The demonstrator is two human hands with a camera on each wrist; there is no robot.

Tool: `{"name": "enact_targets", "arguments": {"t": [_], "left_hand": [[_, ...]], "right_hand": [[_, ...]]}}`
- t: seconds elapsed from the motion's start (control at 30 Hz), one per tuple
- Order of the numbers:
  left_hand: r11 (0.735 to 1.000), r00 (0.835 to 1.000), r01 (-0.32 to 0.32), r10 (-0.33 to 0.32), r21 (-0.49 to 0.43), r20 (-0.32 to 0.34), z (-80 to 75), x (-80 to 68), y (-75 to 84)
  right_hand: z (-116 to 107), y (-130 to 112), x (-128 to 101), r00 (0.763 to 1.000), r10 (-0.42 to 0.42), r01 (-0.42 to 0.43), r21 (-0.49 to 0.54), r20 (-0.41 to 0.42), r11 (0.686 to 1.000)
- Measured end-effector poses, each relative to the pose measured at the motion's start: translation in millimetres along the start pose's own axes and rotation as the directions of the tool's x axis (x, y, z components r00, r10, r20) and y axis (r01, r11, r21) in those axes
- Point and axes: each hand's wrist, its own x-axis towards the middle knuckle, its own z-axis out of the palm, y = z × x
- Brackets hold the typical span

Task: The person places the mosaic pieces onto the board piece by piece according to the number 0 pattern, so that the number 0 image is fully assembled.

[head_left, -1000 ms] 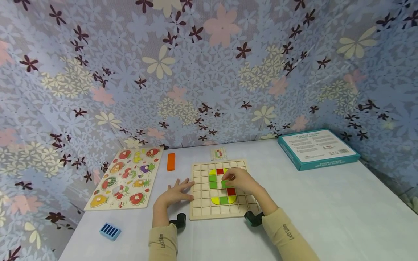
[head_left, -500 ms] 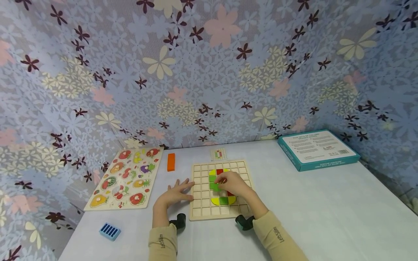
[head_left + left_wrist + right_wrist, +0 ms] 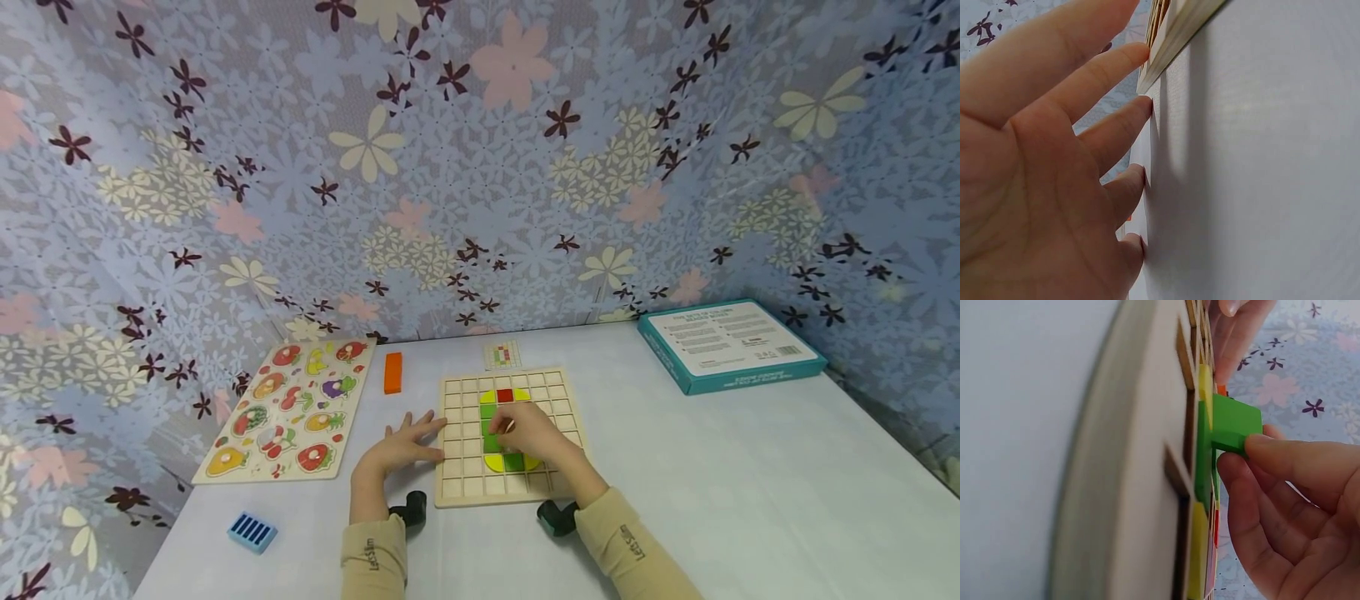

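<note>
The right hand (image 3: 528, 433) pinches a green block (image 3: 1233, 427) between its fingertips (image 3: 1272, 450), holding it on edge against the coloured pieces in the wooden grid board (image 3: 457, 483). The left hand (image 3: 401, 448) lies flat with fingers (image 3: 1107, 65) spread, touching the board's left edge. Left of that hand lies a fruit puzzle (image 3: 288, 408); an orange block (image 3: 393, 372) sits beyond it.

Green block (image 3: 1232, 428), floral backdrop (image 3: 480, 167), seemingly lilac.
</note>
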Motion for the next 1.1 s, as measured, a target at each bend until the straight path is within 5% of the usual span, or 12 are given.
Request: {"name": "enact_targets", "arguments": {"t": [0.47, 1.1], "left_hand": [[1.0, 1.0, -0.005, 0.005, 0.017, -0.001, -0.1, 1.6, -0.2], [1.0, 1.0, -0.012, 0.012, 0.023, -0.003, -0.4, 1.0, -0.3]], "right_hand": [[-0.7, -3.4, 1.2, 1.0, 0.015, -0.014, -0.106, 0.004, 0.994], [-2.4, -1.2, -0.5, 0.999, 0.007, -0.003, -0.114, 0.034, 0.993]]}}
